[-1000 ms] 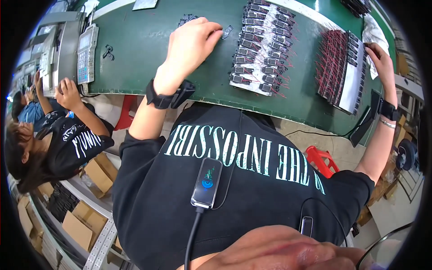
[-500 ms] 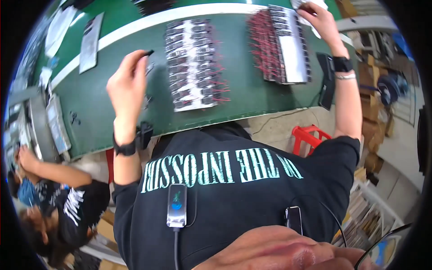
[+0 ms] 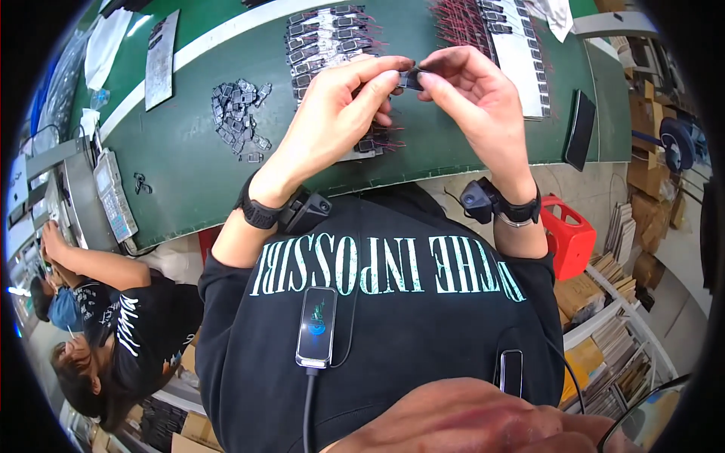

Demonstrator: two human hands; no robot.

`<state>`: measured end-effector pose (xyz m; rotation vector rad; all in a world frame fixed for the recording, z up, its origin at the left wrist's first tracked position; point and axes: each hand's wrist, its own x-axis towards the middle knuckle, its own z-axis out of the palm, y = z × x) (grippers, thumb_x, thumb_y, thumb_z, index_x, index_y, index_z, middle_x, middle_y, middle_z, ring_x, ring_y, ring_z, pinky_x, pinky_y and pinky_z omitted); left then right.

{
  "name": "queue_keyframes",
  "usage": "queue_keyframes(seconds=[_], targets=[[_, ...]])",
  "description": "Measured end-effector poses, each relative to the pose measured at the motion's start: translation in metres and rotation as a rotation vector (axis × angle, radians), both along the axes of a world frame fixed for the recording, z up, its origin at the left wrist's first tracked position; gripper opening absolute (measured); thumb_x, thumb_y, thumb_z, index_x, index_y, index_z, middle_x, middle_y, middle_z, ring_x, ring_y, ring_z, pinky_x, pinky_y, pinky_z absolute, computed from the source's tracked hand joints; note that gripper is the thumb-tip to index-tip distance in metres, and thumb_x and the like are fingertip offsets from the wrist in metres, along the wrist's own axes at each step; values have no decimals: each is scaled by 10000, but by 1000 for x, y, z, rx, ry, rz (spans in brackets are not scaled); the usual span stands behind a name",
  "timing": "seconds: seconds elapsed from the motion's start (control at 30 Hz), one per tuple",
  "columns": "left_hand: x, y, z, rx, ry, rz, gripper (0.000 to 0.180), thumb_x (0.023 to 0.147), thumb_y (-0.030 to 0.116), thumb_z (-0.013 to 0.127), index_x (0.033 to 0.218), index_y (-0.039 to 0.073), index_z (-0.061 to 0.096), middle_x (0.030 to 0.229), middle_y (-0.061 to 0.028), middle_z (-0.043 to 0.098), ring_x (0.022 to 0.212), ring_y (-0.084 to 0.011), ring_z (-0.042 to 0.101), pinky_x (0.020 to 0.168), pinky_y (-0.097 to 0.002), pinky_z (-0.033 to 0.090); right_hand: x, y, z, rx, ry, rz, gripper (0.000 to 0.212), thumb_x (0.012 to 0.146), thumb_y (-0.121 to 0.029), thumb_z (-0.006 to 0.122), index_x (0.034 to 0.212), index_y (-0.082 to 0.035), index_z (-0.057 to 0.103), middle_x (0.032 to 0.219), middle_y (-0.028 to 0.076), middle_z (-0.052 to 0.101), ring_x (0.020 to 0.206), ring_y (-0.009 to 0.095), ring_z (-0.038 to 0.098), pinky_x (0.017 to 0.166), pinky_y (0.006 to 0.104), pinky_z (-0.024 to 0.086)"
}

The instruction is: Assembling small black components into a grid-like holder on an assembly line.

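One left hand [image 3: 332,113], one right hand [image 3: 483,98], one part [image 3: 408,79]

I make out one part at my fingertips, upper centre. Left of it lies one pile [image 3: 240,117], its pieces too overlapped for me to count. Upper centre shows one loaded board [image 3: 326,44]; upper right, one white board [image 3: 529,84]; upper left, one plate [image 3: 160,68]. I wear two wrist cameras [image 3: 310,211]. Right: one black slab [image 3: 580,130], one stool [image 3: 568,241].

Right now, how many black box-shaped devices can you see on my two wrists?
2. One black device is strapped just behind the left hand; the other device is strapped just behind the right hand. None appears hidden.
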<state>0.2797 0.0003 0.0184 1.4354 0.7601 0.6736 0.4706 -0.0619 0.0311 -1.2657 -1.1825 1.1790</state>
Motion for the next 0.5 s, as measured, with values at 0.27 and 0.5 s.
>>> queue_keyframes(seconds=[0.27,0.5], targets=[[-4,-3,-10,63,17,-20,359,952,33,601,1306,-20,572,1049,-70,691,921,-110,659,831,-240,550,-3,3,-10,-6,-63,-17,164,910,-37,649,1063,22,659,960,40,680,861,79,647,769,217,525],[-4,-1,-13,125,160,-29,347,948,31,608,1290,-21,575,1079,-85,700,942,-101,660,832,-232,546,-3,7,-14,31,-164,22,145,901,-37,643,1023,34,674,971,75,695,860,123,678,766,247,542]])
